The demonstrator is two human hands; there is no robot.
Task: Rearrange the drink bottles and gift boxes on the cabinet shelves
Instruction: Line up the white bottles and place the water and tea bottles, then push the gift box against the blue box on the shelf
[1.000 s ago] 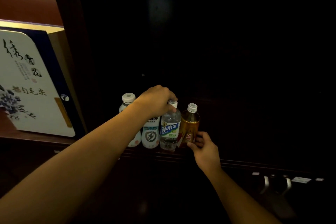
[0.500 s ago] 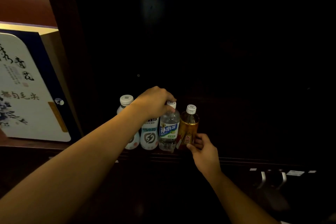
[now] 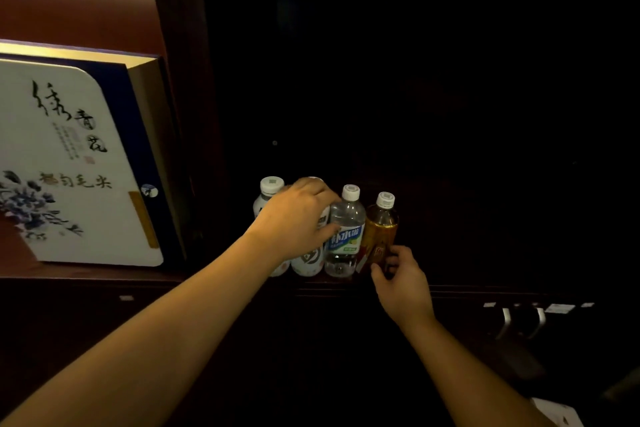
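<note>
Four drink bottles stand in a row on a dark cabinet shelf. From the left: a white bottle, a white bottle with a black logo, a clear bottle with a blue label and an amber tea bottle. My left hand wraps over the upper part of the logo bottle and hides most of it. My right hand pinches the tea bottle's lower label. A large white gift box with calligraphy and blue flowers leans in the left compartment.
A dark upright divider separates the gift box from the bottles. The compartment right of the bottles is dark. Two metal handles and small labels sit below the shelf edge at right. A white object shows at the bottom right corner.
My left hand has left the clear bottle's cap and moved left onto the logo bottle. My right hand stays at the tea bottle's base.
</note>
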